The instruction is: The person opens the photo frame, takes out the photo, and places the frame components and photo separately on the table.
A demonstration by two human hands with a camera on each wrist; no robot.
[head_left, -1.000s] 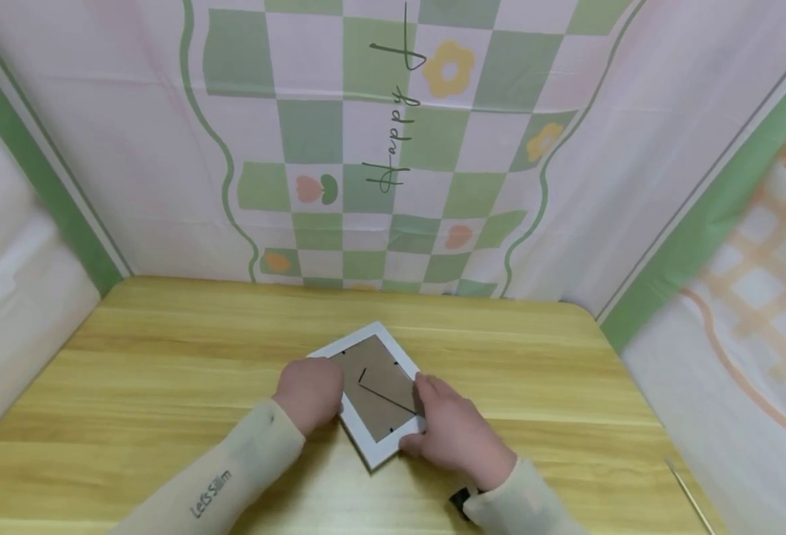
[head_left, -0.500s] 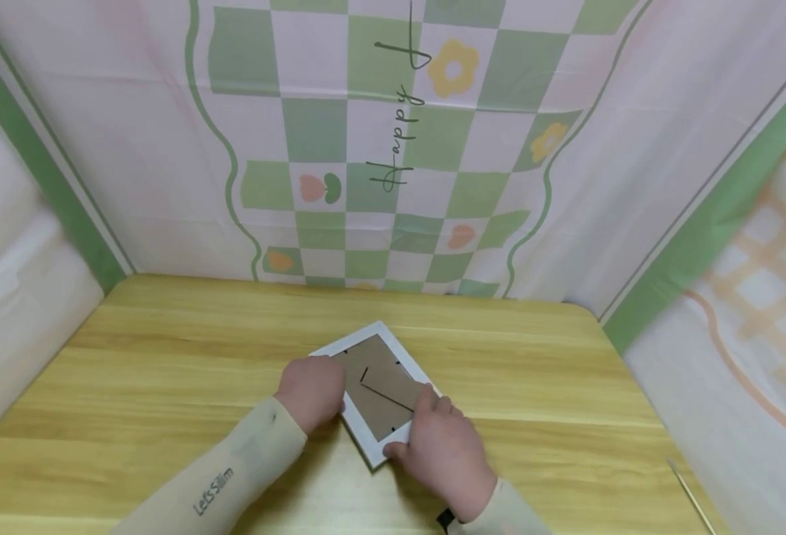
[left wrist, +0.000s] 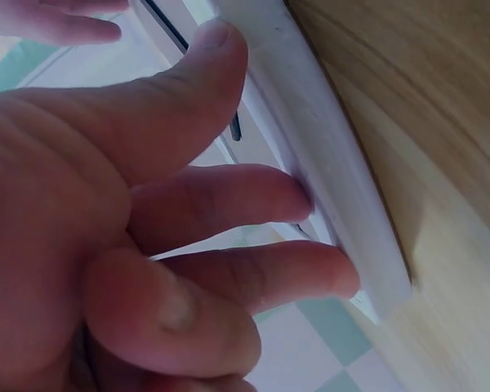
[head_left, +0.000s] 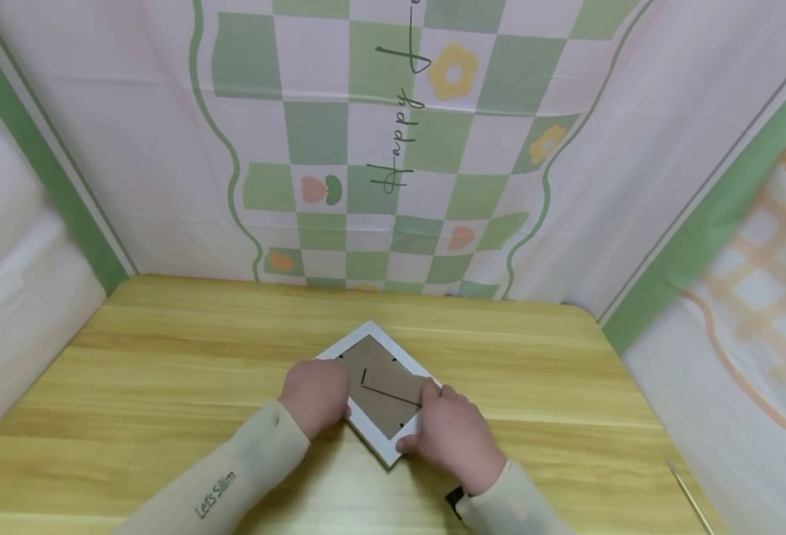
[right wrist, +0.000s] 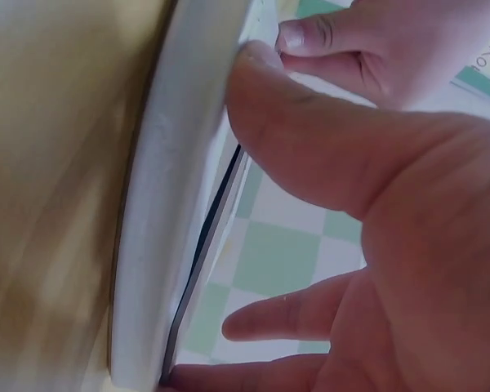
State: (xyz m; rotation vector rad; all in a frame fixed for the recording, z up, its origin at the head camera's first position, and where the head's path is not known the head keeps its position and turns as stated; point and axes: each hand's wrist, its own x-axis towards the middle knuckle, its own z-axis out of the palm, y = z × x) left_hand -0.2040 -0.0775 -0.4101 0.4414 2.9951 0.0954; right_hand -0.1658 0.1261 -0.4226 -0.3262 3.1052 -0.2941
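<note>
A white picture frame lies back side up on the table, turned so a corner points toward me. Set in it is a brown backing board with black tabs and the dark outline of a stand. My left hand holds the frame's left side; in the left wrist view its thumb is on the rim and two fingertips reach the inner edge. My right hand spans the right corner, fingers over the board and thumb on the rim. A dark gap shows along the panel in the right wrist view.
The wooden table ends at a hanging cloth with green checks, at the back. A thin pale stick lies by the right edge. A black band shows at the right sleeve.
The frame has turned slightly counter-clockwise, its near corner shifting right. My right hand moved left over the board's right corner, then slightly back right. My left hand stays on the left side.
</note>
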